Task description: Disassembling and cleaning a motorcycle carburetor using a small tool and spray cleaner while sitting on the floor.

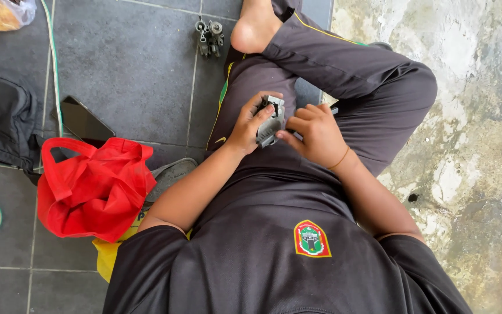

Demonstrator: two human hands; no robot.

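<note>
A small grey metal part [271, 121] sits over the person's lap, between the 2 hands and just above the dark trousers [344, 64]. The left hand [249, 123] wraps it from the left side, thumb laid across its face and fingers curled behind, so that hand is closed on the part and carries it. The right hand [316, 132] comes in from the right with its fingers bent inward, and the fingertips meet the part's lower right edge; I cannot tell whether this hand truly pinches it or only presses against it. A thin dark tip shows past the right knuckles, too small to make out. Both forearms angle up from the body and converge at the part, wrists slightly bent, elbows spread wide. The person sits on the floor with 1 bare foot [254, 25] stretched forward. On the grey tiles, well apart from the hands, lie a red bag [95, 189], a black phone [83, 121] and another metal piece [210, 36].
</note>
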